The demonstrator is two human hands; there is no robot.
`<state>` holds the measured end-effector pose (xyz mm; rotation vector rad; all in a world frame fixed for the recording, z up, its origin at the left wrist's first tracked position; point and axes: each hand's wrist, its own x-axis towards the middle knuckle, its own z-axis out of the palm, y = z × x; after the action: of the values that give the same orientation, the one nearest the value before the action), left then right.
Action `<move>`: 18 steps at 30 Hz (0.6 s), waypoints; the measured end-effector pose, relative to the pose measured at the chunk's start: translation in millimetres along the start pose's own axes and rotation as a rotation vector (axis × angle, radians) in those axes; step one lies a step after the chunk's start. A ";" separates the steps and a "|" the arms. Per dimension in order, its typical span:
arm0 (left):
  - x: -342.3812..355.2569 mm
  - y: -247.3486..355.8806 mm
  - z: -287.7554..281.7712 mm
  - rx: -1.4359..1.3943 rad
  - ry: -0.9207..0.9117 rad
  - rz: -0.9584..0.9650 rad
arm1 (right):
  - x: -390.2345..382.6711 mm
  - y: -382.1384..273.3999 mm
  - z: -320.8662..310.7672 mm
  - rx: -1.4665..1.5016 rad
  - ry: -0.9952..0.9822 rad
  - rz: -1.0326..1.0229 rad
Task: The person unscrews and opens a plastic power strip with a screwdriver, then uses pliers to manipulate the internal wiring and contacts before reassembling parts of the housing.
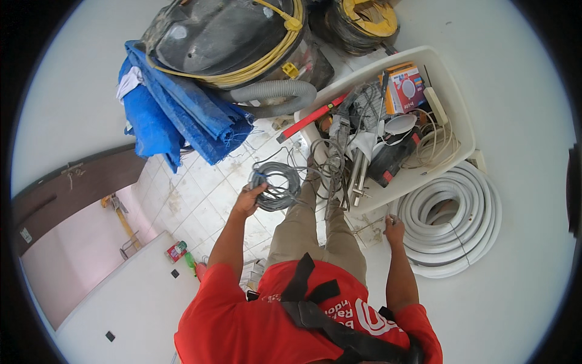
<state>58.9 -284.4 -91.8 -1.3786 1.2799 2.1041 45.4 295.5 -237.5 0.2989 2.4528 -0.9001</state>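
Observation:
My left hand (252, 199) grips the left side of a coil of thin grey cable (280, 187), and loose strands run from it toward a white plastic bin (458, 124). My right hand (394, 228) is curled closed beside a large coil of white pipe or hose (470, 221), with a small object in its fingers that I cannot make out. The bin holds tangled wires, metal rods (357, 173), a black case (391, 161), an orange box (409, 91) and a long red tool (303, 124), possibly a level, across its left end.
A black vacuum (215, 39) with yellow cord and grey hose stands at the top left, beside folded blue tarpaulins (151, 121). A coil with yellow material (364, 15) sits behind the bin. The tiled floor (194, 200) surrounds my legs. A dark door frame (76, 176) is at the left.

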 end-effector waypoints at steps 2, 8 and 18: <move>-32.9 1.0 -30.9 -0.077 0.065 0.068 | 1.3 -14.0 0.5 0.053 -0.037 0.051; -138.4 2.1 -77.3 -0.135 0.238 0.259 | 16.4 -44.1 -9.9 0.219 -0.103 0.124; -269.2 -16.9 -156.8 -0.428 0.546 0.541 | 33.3 -117.3 -11.5 0.297 -0.187 0.148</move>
<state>289.6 -349.2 108.0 -2.0887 1.6082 2.5719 -30.3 215.3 -184.1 0.4714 2.0958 -1.1711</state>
